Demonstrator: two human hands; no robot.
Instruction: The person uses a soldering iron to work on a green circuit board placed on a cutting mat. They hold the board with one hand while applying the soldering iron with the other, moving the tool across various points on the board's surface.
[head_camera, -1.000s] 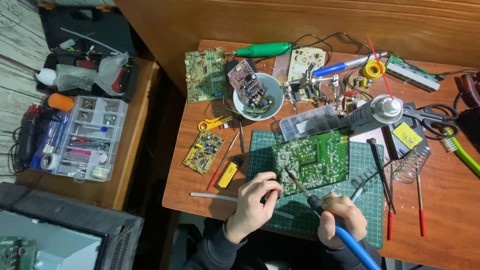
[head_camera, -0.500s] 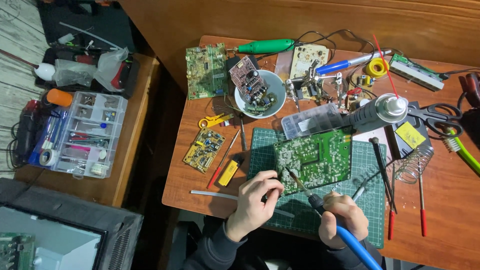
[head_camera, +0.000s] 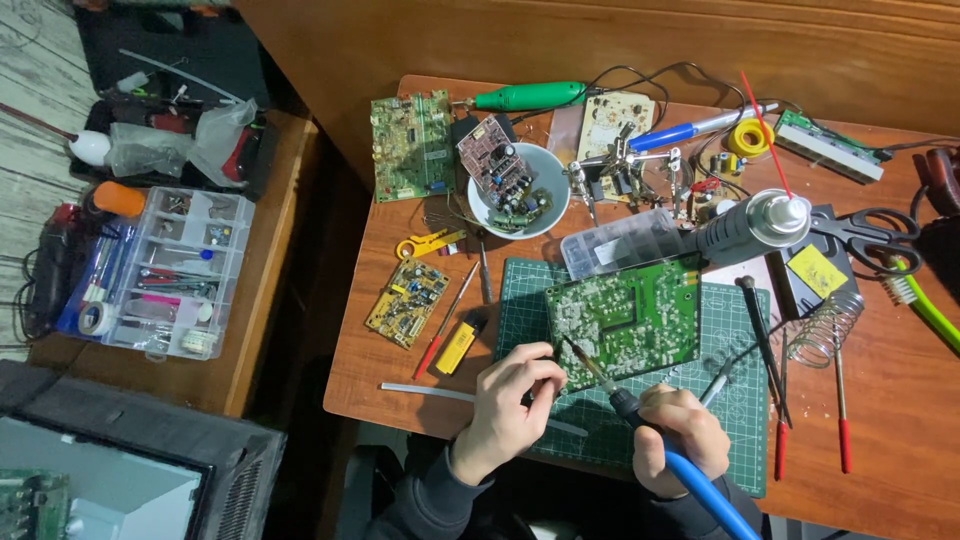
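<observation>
Two hands work at the green board (head_camera: 625, 318) on the mat (head_camera: 520, 300) — your right hand (head_camera: 678, 442) is fisted round the soldering iron (head_camera: 640, 418), tip on the board's near-left corner; your left hand (head_camera: 512, 398) pinches something thin beside it. Most joints look untouched. A spray can (head_camera: 745, 228) and parts box (head_camera: 618, 242) crowd the far edge.

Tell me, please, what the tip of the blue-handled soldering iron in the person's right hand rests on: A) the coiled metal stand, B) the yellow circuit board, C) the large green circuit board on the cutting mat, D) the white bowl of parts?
C: the right hand angles the soldering iron so its tip meets the lower left edge of the large green circuit board lying on the cutting mat.
</observation>
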